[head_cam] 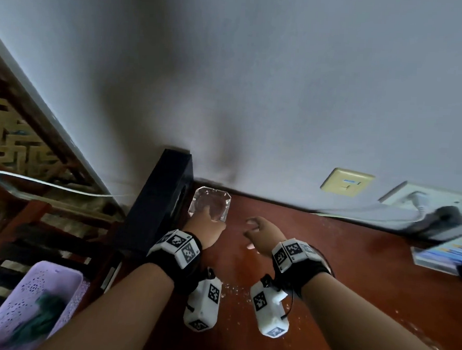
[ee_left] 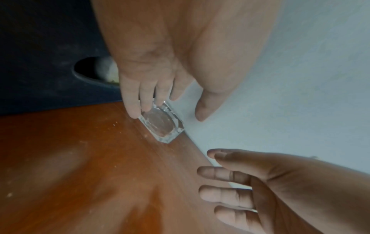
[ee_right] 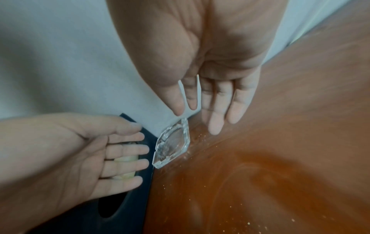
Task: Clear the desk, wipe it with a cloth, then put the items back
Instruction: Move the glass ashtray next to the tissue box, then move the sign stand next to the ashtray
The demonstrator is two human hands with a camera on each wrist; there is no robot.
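Nearest the operator, behind the left grip (head_cam: 204,226) and to its outer side, a purple basket (head_cam: 56,275) holds a green cloth (head_cam: 44,317) that neither grip touches. Pale crumbs (head_cam: 229,287) lie scattered on the red-brown tabletop (head_cam: 353,285) below and behind both grips. By judgement, the clearing step is in hand and wiping has not begun. The left grip is apart: its fingertips (ee_left: 146,107) lie straight against the near rim of the glass ashtray (ee_left: 162,123). Its thumb (ee_left: 204,110) stands clear of the glass, closed on nothing. The right grip (head_cam: 264,233) is also apart, with fingers extended and relaxed, holding nothing. It hovers just beside the thumb side of the left grip, short of the ashtray. The ashtray sits on the tabletop directly ahead of the left grip, its far edge at the wall (head_cam: 256,95). Its outer edge is just beside a black box (head_cam: 158,197) with an oval opening. Farther off, well to the outer side of the right grip, are wall sockets (head_cam: 345,183) and blurred printed matter (head_cam: 441,252) on the tabletop. Hazards: the ashtray is smooth glass, boxed in on two sides, which leaves the thumb little room. A lift on fingertips alone may slip and drop it, chipping the glass or the tabletop. Tilting it may spill any residue. Dragging it clear would spread the crumbs and could nudge the black box.
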